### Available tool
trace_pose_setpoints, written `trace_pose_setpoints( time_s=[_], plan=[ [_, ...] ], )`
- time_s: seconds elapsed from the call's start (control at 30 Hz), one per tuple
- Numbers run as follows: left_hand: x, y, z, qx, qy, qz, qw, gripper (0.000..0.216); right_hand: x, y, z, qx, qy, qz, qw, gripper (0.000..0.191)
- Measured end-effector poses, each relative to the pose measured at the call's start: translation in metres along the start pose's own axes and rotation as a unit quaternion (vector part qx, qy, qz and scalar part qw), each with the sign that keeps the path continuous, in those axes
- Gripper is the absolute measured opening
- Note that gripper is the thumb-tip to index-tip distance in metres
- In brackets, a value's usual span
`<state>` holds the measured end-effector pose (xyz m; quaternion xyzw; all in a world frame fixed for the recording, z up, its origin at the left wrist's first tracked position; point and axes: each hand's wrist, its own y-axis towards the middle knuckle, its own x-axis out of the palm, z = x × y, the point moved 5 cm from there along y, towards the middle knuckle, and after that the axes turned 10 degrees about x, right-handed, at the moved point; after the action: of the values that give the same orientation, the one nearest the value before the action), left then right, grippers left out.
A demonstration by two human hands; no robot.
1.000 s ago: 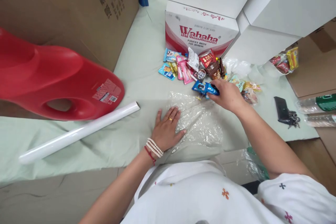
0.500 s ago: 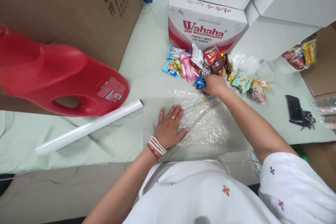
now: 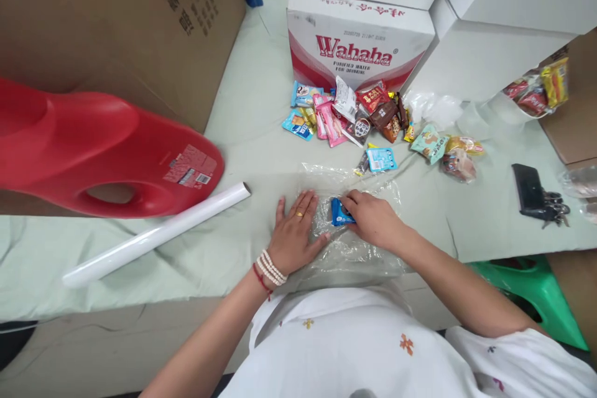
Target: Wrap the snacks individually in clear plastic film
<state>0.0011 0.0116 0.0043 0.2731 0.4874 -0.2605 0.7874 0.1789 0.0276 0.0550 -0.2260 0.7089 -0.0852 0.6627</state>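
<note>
My left hand (image 3: 295,231) lies flat, fingers spread, pressing down the left part of a clear plastic bag (image 3: 373,255) on the pale green cloth. My right hand (image 3: 373,219) is closed on a small blue snack packet (image 3: 339,214) and holds it on the bag, just right of my left fingers. Behind the bag lies a pile of snack packets (image 3: 354,113) in pink, red, brown and blue. A light blue packet (image 3: 381,159) lies alone between the pile and the bag.
A red jug (image 3: 102,149) lies on its side at left, a white roll (image 3: 153,235) in front of it. Cardboard box (image 3: 116,18) behind left, Wahaha carton (image 3: 359,43) and white boxes behind. Phone with keys (image 3: 534,191) at right; green stool (image 3: 536,286) below.
My right hand drew back from the snack pile with a blue packet and set it onto the plastic bag near my left hand. The left hand stayed flat on the bag.
</note>
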Motion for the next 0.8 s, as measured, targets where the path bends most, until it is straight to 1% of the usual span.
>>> trace_pose_setpoints(
  time_s=[0.07,0.1,0.17,0.2,0.27,0.3,0.33,0.37,0.43,0.47,0.5,0.6,0.67,0.73,0.8],
  plan=[
    [-0.005,-0.006,0.000,0.012,-0.003,0.021,1.000,0.077,-0.003,-0.009,0.007,-0.004,0.039,0.017,0.999,0.067],
    [-0.009,-0.010,0.000,0.020,0.000,0.036,0.999,0.075,-0.007,-0.017,0.012,-0.008,0.068,0.034,0.997,0.071],
    [-0.018,-0.019,0.001,0.050,0.007,0.062,0.997,0.071,-0.013,-0.038,0.023,-0.032,0.128,0.086,0.988,0.066],
    [-0.023,-0.023,0.002,0.077,0.004,0.068,0.995,0.072,-0.013,-0.051,0.026,-0.055,0.151,0.109,0.981,0.063],
    [-0.030,-0.032,0.005,0.147,-0.025,0.049,0.988,0.080,-0.002,-0.077,0.030,-0.106,0.173,0.131,0.970,0.067],
    [-0.031,-0.036,0.005,0.180,-0.049,0.025,0.982,0.085,0.008,-0.088,0.031,-0.126,0.170,0.133,0.968,0.072],
    [-0.032,-0.040,0.005,0.205,-0.074,-0.007,0.976,0.087,0.019,-0.098,0.031,-0.135,0.163,0.138,0.968,0.071],
    [-0.032,-0.044,0.004,0.219,-0.096,-0.039,0.970,0.089,0.030,-0.104,0.033,-0.133,0.157,0.147,0.968,0.062],
    [-0.030,-0.049,-0.001,0.222,-0.127,-0.094,0.962,0.088,0.046,-0.112,0.037,-0.116,0.167,0.178,0.963,0.028],
    [-0.028,-0.050,-0.004,0.219,-0.133,-0.111,0.960,0.087,0.048,-0.112,0.039,-0.107,0.190,0.189,0.957,0.017],
    [-0.026,-0.050,-0.007,0.216,-0.134,-0.119,0.960,0.085,0.047,-0.111,0.043,-0.100,0.224,0.193,0.950,0.015],
    [-0.022,-0.044,-0.014,0.202,-0.114,-0.109,0.967,0.080,0.029,-0.098,0.055,-0.080,0.340,0.166,0.922,0.013],
    [-0.019,-0.036,-0.016,0.193,-0.099,-0.100,0.971,0.079,0.013,-0.084,0.066,-0.060,0.390,0.134,0.909,0.012],
    [-0.019,-0.029,-0.016,0.195,-0.096,-0.099,0.971,0.076,0.004,-0.067,0.076,-0.024,0.432,0.086,0.897,0.019],
    [-0.020,-0.023,-0.015,0.200,-0.099,-0.097,0.970,0.069,0.003,-0.050,0.085,0.027,0.491,0.024,0.870,0.029]
  ],
)
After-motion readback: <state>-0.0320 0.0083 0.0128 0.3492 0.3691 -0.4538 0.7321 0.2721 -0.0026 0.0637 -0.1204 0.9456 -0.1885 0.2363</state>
